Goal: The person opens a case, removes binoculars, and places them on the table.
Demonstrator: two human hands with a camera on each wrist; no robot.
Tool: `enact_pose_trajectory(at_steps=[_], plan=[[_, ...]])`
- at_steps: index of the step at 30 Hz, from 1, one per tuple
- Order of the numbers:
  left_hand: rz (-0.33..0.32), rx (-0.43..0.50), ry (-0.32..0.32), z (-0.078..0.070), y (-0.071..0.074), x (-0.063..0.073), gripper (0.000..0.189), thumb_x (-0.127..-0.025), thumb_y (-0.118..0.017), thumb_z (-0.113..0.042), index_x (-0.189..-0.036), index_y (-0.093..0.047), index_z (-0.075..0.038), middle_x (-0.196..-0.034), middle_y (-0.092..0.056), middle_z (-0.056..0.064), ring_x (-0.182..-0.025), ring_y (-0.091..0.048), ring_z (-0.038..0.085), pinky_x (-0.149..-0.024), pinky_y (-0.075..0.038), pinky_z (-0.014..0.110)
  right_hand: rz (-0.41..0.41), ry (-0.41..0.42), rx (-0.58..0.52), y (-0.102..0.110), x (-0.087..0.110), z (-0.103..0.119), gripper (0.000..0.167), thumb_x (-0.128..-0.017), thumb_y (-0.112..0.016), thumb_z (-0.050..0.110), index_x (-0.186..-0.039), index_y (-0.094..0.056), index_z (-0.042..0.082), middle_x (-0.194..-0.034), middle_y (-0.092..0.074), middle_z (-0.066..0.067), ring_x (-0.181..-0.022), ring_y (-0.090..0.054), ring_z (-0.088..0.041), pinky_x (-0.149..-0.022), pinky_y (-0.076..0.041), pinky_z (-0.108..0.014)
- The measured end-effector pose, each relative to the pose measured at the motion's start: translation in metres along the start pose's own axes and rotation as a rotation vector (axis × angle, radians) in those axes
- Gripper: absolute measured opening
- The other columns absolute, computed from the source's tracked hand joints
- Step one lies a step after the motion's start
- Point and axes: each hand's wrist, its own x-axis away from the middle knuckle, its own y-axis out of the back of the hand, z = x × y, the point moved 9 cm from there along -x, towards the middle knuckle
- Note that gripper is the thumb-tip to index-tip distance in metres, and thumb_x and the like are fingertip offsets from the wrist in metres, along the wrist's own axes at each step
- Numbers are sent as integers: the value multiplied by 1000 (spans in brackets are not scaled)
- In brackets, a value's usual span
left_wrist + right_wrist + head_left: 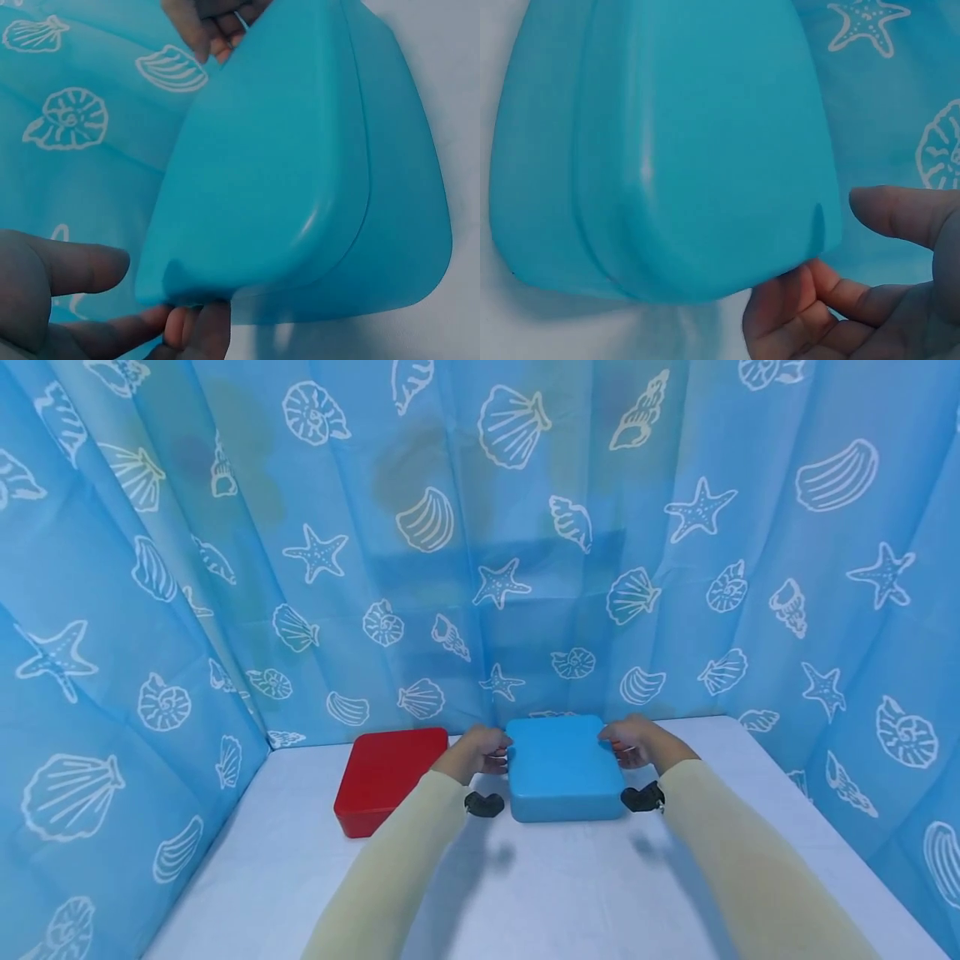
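A light blue plastic box (pixel 564 758), square with rounded corners, stands on the table between my hands with its lid (pixel 255 165) on. A seam runs below the lid's edge. At the box's left side is my left hand (pixel 482 750); its fingers (pixel 214 330) curl against the underside of the lid's edge, while the thumb points out, apart from the lid. My right hand (pixel 632 740) mirrors this on the right side: bent fingers (pixel 780 300) touch beneath the lid's rim, thumb raised clear of it. Some fingertips are hidden behind the rim.
Left of the blue box, partly behind my left forearm, lies a red box (pixel 390 772). Both stand on a white-covered table (pixel 540 893). A blue curtain (pixel 465 568) with white shell prints hangs behind and along both sides. Black wrist devices (pixel 483 804) sit under my sleeves.
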Motion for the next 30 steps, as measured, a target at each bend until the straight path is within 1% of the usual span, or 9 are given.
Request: enact_pose_trajectory(at_steps=[5,9,15,19,22,26,30], plan=[[-84,-39,8,1,1,-5,37,-92,-61,-4,-125,-46,3,-111,-57,19,-98,-62,37,-84,-54,49,21,-15,33,-4,0,4,53,-96,-56,20,-135,-36,-9,-118,-49,-25,-98,-60,-36,-78,-56,-41],[-119,-54,12,1,0,-7,44,-90,-64,-2,-128,-43,2,-114,-56,20,-98,-61,38,-83,-54,49,22,-13,25,-5,1,6,53,-96,-55,18,-136,-35,-10,-117,-49,-25,-96,-59,-34,-76,-56,-39],[-120,-81,20,-3,-4,-5,48,-89,-65,-3,-131,-43,1,-117,-55,20,-101,-61,39,-84,-54,50,5,-18,39,-2,3,3,54,-95,-55,19,-137,-34,-10,-114,-49,-24,-93,-60,-34,-74,-57,-39],[-95,-122,27,-7,-7,1,51,-87,-70,-6,-130,-44,2,-118,-56,20,-102,-61,39,-83,-54,49,5,-23,60,-2,5,4,60,-94,-57,20,-139,-31,-10,-119,-47,-26,-99,-58,-37,-74,-56,-39],[-74,-150,28,-10,-9,4,51,-86,-72,-9,-128,-46,0,-117,-56,19,-100,-60,38,-81,-55,47,4,-19,78,-2,6,6,64,-92,-59,19,-140,-29,-11,-121,-46,-28,-103,-57,-40,-75,-56,-40],[-77,-157,50,-7,-8,3,52,-84,-74,-10,-127,-46,-1,-115,-55,17,-98,-59,36,-79,-56,46,1,-12,91,-4,8,9,65,-90,-62,18,-138,-29,-12,-119,-46,-29,-103,-57,-42,-76,-56,-42],[-81,-148,59,-3,-6,-1,57,-83,-75,-8,-129,-43,-1,-117,-54,17,-99,-58,37,-78,-56,46,6,-11,103,-10,7,9,64,-89,-61,17,-138,-30,-12,-116,-46,-28,-99,-57,-39,-75,-56,-42]])
